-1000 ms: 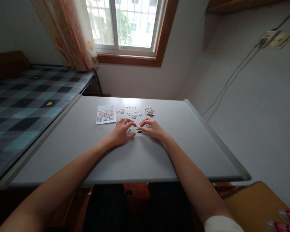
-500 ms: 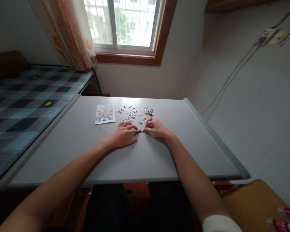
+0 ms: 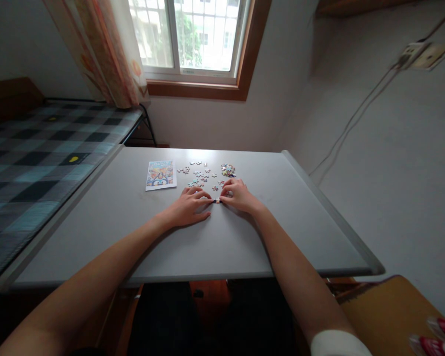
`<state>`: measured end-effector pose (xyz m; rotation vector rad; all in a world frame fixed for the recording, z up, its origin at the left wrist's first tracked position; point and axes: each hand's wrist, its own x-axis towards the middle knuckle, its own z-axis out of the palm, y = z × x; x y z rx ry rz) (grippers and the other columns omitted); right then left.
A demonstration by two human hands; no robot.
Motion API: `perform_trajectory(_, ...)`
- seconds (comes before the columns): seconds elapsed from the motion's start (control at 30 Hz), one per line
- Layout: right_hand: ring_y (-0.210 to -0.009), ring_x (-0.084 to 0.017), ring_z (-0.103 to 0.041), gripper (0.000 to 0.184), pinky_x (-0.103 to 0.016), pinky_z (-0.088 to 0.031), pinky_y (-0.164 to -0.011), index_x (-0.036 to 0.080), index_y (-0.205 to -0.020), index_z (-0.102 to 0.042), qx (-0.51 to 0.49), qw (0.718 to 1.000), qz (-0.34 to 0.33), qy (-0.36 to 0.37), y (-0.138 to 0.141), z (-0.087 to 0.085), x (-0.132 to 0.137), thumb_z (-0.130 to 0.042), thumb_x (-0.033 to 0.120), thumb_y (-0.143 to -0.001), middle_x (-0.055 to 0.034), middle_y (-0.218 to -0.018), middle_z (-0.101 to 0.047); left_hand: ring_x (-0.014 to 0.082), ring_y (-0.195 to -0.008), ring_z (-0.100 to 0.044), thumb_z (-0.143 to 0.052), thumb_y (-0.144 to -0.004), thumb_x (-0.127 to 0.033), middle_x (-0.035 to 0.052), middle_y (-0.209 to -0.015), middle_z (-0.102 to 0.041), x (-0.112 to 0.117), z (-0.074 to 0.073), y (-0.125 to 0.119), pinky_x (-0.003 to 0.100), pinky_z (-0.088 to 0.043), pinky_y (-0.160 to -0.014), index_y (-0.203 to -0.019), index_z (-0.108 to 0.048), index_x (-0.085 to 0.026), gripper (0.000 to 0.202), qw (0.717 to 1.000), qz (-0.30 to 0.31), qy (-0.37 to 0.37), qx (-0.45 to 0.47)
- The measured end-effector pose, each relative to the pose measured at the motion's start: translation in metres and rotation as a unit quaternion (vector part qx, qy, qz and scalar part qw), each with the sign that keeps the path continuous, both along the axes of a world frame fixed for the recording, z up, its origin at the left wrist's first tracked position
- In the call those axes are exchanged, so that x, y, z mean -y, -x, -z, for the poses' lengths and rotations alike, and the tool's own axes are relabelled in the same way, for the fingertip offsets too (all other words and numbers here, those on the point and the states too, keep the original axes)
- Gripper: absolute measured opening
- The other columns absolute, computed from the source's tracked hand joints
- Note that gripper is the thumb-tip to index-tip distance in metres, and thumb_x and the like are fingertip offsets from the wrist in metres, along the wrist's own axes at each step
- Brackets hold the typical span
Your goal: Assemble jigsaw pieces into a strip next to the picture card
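Drawn together, left hand (image 3: 187, 206) and right hand (image 3: 241, 197) pinch puzzle piece (image 3: 217, 200).

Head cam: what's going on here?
A person sits at a grey table, working on a jigsaw. The left hand lies flat and the right hand is curled. Their fingertips meet on a small piece lying on the table between them. Just beyond are loose pieces, a pile to the right, and a picture card to the left.

Left hand (image 3: 187, 205), right hand (image 3: 239, 196) at puzzle piece (image 3: 217, 200)
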<state>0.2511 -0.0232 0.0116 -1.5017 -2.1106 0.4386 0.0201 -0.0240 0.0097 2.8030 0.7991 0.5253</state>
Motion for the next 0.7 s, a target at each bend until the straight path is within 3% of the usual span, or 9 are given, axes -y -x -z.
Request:
perform_trajectory(0.37, -0.103, -0.023, -0.052, 0.01, -0.044, -0.037, -0.097, 0.026, -0.082, -0.075, -0.004, 0.998, -0.062, 0.005, -0.0043, -0.0031, -0.0007, -0.077, 0.027, -0.073, -0.0064, -0.102, -0.06, 0.0267, -0.117, -0.046, -0.056, -0.087, -0.038, 0.0034, -0.118, -0.065, 0.0008, -0.0002, -0.0005, 0.046, -0.033, -0.102, -0.118, -0.066, -0.032, 0.032, 1.0, 0.004, -0.002, 0.011)
perform_trajectory(0.7, -0.102, -0.022, -0.052, 0.007, -0.043, -0.036, -0.098, 0.026, -0.082, -0.077, 0.001, 0.997, -0.07, 0.012, -0.0024, -0.0022, -0.0015, -0.074, 0.024, -0.076, -0.0061, -0.1, -0.061, 0.0262, -0.117, -0.046, -0.055, -0.089, -0.039, 0.0018, -0.119, -0.064, 0.0006, -0.0013, 0.0001, 0.043, -0.032, -0.102, -0.118, -0.065, -0.031, 0.032, 1.0, 0.008, -0.007, 0.004)
